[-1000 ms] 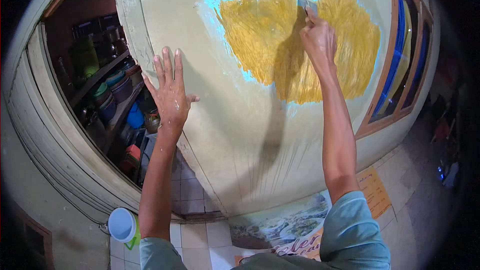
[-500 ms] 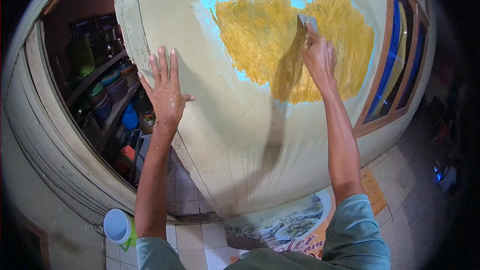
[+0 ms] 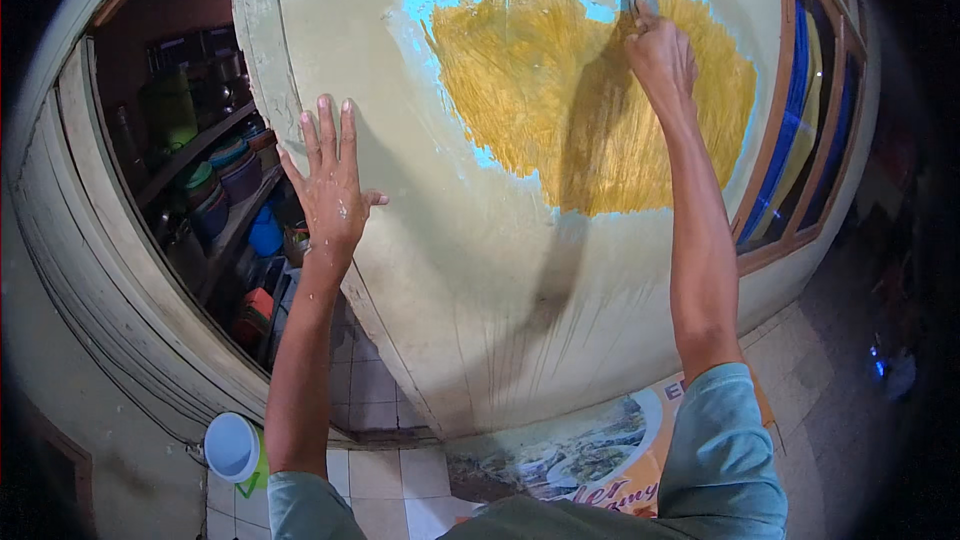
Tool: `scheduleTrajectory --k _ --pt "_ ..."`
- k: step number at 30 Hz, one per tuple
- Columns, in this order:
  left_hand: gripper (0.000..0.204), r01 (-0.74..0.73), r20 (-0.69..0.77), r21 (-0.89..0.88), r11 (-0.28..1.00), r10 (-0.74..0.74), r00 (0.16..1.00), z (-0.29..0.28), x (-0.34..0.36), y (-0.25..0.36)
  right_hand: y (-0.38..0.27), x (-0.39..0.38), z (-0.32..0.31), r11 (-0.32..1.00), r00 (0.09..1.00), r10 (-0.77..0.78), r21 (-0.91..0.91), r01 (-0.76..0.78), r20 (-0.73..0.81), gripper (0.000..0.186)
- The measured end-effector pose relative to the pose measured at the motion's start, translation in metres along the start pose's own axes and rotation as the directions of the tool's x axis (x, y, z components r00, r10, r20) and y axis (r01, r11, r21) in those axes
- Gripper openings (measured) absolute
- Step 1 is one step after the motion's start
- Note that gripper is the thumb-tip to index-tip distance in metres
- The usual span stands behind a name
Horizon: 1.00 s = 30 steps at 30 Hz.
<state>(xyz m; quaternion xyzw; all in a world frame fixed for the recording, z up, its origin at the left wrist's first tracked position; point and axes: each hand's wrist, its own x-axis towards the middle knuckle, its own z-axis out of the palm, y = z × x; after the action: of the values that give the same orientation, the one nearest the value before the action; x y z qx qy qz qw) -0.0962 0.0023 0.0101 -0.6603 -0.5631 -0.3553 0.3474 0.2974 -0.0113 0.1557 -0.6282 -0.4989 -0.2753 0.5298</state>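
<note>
Scraper sits clamped in right hand at yellow patch's top edge, left hand flat, fingers spread, well left of it.

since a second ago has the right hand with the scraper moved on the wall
Yes. The right hand with the scraper has moved up, from mid yellow patch to its top edge.

The left hand lies flat with fingers spread on a pale wall, while the right hand grips a scraper against a yellow patch edged in blue.
</note>
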Motion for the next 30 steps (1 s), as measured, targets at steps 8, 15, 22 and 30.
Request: scheduleTrajectory --k 8,15,22,30 --pt "0.142 0.013 0.013 0.039 0.999 -0.014 1.0 0.001 -0.002 -0.005 -0.004 -0.036 0.013 0.999 0.997 -0.036 -0.034 0.039 0.066 0.052" --pt "0.143 0.027 0.032 0.031 0.999 -0.028 0.999 0.0 -0.004 -0.007 0.008 -0.063 0.023 0.992 0.99 -0.124 -0.015 0.125 0.063 0.045" --pt "0.144 0.024 0.022 0.016 1.0 -0.025 0.999 0.0 -0.002 -0.005 0.0 -0.024 0.007 0.992 0.992 -0.122 -0.015 0.122 0.035 0.057" --pt "0.139 0.01 0.002 0.01 1.0 -0.01 1.0 0.0 -0.001 -0.001 -0.009 -0.021 0.012 0.987 0.99 -0.135 -0.079 0.138 0.049 0.048"
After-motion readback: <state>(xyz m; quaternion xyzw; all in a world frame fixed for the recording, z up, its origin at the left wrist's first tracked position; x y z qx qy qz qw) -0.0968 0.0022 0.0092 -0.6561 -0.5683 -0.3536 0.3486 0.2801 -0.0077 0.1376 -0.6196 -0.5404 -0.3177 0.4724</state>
